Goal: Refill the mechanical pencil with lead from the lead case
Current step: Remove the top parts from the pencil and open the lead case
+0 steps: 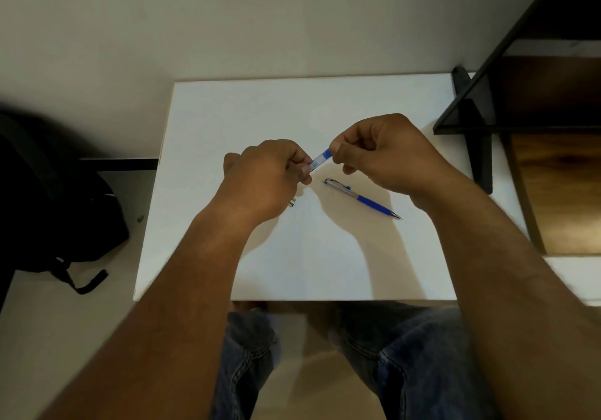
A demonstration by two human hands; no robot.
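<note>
Lead case [320, 158]: slim tube, clear body with blue ends, held in the air between both hands above the white table [292, 110]. Left hand [266, 175] pinches the nearer, clear end between thumb and curled fingers; right hand [383, 156] pinches the far blue end the same way, with its other fingers folded in. Both grasps are closed on the case. The case looks shut, and no lead shows outside it. Judged step: opening the case, one hand steadying the body while the other works the blue end, which is probably the cap. Whether that end pulls, slides or twists cannot be told. Mechanical pencil [362, 199]: lies flat on the table just below and to the right of the grip, touched by neither hand. Its silver clip end is nearest the grip and its blue barrel and tip point away to the right. A small metal piece [292, 204] lies under the heel of the left hand. It may be the pencil's end button, but it is too small to confirm. Next move calls for a light, controlled pull or turn at the blue end. The case should stay level so the thin, brittle leads do not spill, and one lead then goes to the pencil's open end. Further out: black backpack [48, 198] well left of the grip, dark shelf frame [481, 100] well right.
</note>
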